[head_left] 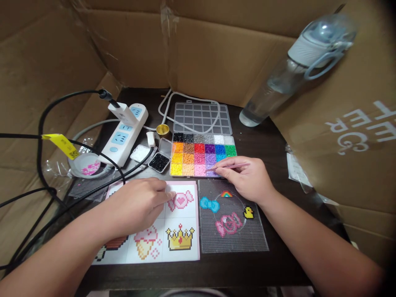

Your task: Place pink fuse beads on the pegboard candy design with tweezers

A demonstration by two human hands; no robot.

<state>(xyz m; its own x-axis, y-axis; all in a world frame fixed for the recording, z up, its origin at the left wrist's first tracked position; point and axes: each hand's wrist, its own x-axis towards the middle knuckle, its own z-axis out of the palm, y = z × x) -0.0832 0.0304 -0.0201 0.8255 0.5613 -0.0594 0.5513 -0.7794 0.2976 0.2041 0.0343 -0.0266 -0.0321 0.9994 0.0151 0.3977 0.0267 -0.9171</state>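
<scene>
My left hand (140, 202) rests on a printed pattern sheet (161, 256), its index finger stretched to the pink candy picture (180, 200). The sheet's other pictures include a crown and an ice cream cone, and the hand covers part of it. In my right hand (249, 175) is a pair of pink tweezers (237, 166), whose tip reaches the pink beads (199, 169) of a sectioned bead box (185, 176). Below that hand lies a clear pegboard (235, 246) bearing a blue bow, a rainbow, a yellow duck and a pink candy with gaps inside.
A white power strip (119, 140) and black cables (66, 202) lie at left. Beside the box are small cases of black beads (159, 162) and white beads (140, 153), and a gold cup (162, 130). A water bottle (278, 86) stands back right. Cardboard walls (216, 53) surround the table.
</scene>
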